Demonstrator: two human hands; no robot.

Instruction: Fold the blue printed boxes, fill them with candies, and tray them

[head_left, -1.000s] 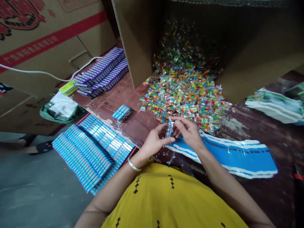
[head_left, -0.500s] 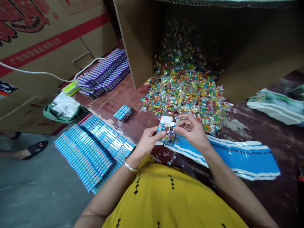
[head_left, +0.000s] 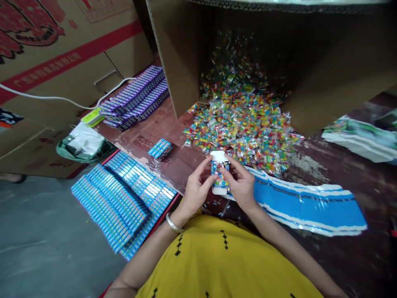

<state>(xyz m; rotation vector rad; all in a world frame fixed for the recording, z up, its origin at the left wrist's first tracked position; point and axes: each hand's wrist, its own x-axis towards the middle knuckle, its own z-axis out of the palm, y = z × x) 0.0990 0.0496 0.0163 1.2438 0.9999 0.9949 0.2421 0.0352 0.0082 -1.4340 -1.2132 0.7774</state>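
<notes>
Between my two hands is a small printed candy box (head_left: 220, 174) with white flaps standing out at its top and bottom ends. My left hand (head_left: 198, 184) grips its left side, thumb across the printed front. On the other side my right hand (head_left: 242, 182) grips it too, its thumb also on the front. Just beyond lies a heap of clear packets of colourful candy (head_left: 242, 128), spilling out of a big cardboard carton (head_left: 182, 62). A fanned row of flat blue box blanks (head_left: 310, 207) stretches to the right of my right hand.
Stacked blue boxes (head_left: 111, 207) fill a tray at the left, and a small group of blue boxes (head_left: 160, 148) sits nearer the middle. Purple boxes (head_left: 133, 99) stand behind, beside a green-and-white power strip (head_left: 92, 117) with a white cable. A green basket (head_left: 85, 155) holds white material.
My right hand has come down from above the box and now grips its right side. The box has turned upright to face me, and its bottom flap shows. The foot at left has mostly left view.
</notes>
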